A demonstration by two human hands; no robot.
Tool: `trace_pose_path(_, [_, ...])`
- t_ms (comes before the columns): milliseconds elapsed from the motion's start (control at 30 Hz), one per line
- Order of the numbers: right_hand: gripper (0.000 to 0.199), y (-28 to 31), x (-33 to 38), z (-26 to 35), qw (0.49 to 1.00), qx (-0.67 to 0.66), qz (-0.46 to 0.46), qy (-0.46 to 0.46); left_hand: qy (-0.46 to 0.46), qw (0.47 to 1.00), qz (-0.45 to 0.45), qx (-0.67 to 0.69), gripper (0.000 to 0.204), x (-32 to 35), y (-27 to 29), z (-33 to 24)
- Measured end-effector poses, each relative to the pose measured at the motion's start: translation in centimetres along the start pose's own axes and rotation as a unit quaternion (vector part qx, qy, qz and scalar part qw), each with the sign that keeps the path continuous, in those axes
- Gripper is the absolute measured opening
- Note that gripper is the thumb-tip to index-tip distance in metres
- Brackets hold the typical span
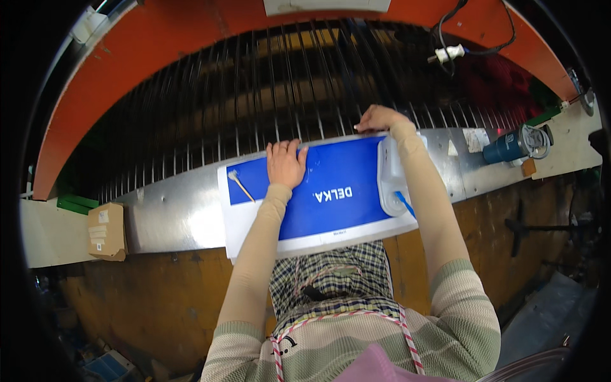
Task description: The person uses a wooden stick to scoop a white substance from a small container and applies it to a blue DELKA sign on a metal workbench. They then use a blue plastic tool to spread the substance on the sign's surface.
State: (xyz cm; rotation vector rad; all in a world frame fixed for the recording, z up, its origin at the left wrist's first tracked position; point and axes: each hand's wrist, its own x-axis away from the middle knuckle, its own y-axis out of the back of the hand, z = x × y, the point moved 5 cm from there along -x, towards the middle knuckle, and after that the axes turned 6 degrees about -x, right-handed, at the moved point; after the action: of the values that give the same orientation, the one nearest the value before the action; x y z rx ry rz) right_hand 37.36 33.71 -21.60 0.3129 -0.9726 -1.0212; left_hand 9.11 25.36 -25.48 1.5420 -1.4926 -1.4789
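Note:
A blue and white printed sheet point(331, 170) lies on the metal bench in front of me, with white sheet edges showing beneath it. My left hand point(286, 163) rests flat on its blue part, fingers stretched toward the far edge. Beyond that edge, at the right, my right hand point(380, 119) has its fingers curled in a pinch; what they hold, if anything, is too small to make out. Under my right forearm stands a white plastic container point(389, 172), partly hidden, with a blue handle point(403, 202) sticking out. A small brush with a yellow handle point(244, 188) lies at the sheet's left.
Thin metal rods point(273, 89) run beyond the metal bench point(178, 216), below an orange beam point(159, 38). A cardboard box point(107, 232) sits at the left end. To the right lies a dark blue tumbler point(506, 148). A cable with a white plug point(450, 53) hangs at the far right.

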Motion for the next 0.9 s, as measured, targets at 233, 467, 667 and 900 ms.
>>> trace_pose_path(233, [0.031,-0.1,-0.3,0.4,0.998,0.013,0.04,-0.051,0.012,1.0,-0.01,-0.02,0.03,-0.2,-0.5,0.0])
trace_pose_path(467, [0.032,0.1,0.2,0.8,0.996,-0.009,0.065,-0.057,0.018,1.0,0.021,-0.012,0.029,-0.6,-0.1,-0.1])
trace_pose_path(667, [0.03,0.2,-0.3,-0.8,0.998,-0.017,0.043,-0.032,-0.005,0.999,-0.04,-0.022,0.025,-0.3,0.3,-0.5])
trace_pose_path(900, [0.024,0.3,-0.1,-0.2,0.999,-0.029,0.023,0.039,0.016,1.0,-0.009,0.001,0.026,-0.1,0.1,-0.2])
